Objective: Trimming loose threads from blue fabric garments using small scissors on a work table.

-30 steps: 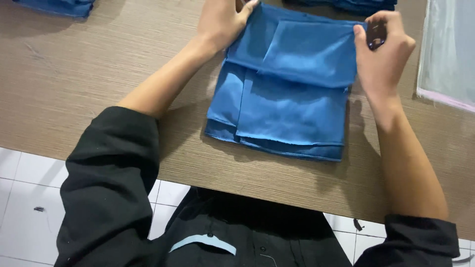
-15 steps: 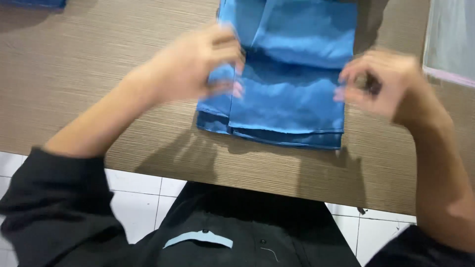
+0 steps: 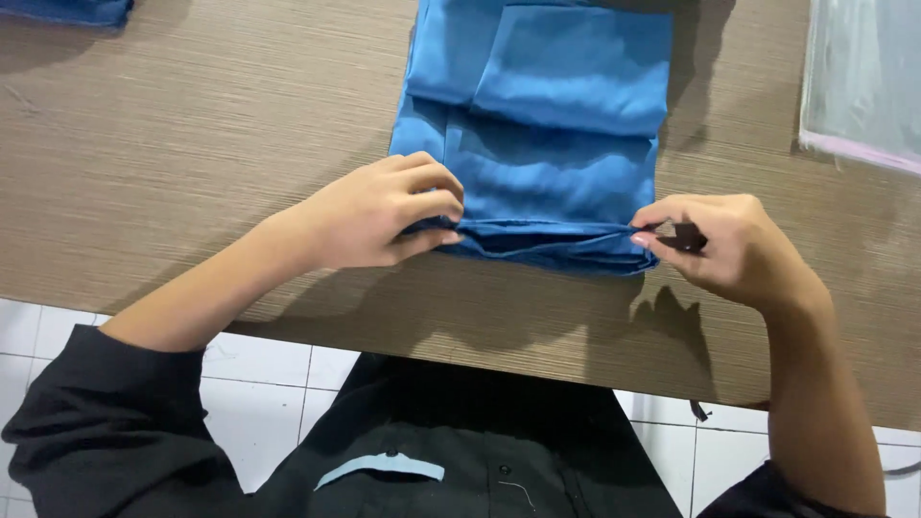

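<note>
On the wooden bench (image 3: 192, 144), the left hand (image 3: 369, 216) is pinching the near-left corner of the folded blue garment (image 3: 547, 134), fingers closed on its hem. At the near-right corner, the right hand (image 3: 734, 245) is gripping the same hem. Uneven pulling could be skewing the stacked layers, judging by their loose edges.

The folded blue cloth garment (image 3: 537, 134) lay on the brown wood-grain table (image 3: 192, 163), reaching toward its near edge. A clear plastic bag (image 3: 863, 77) lay at the far right corner, another blue cloth piece (image 3: 67, 10) at the far left corner.
</note>
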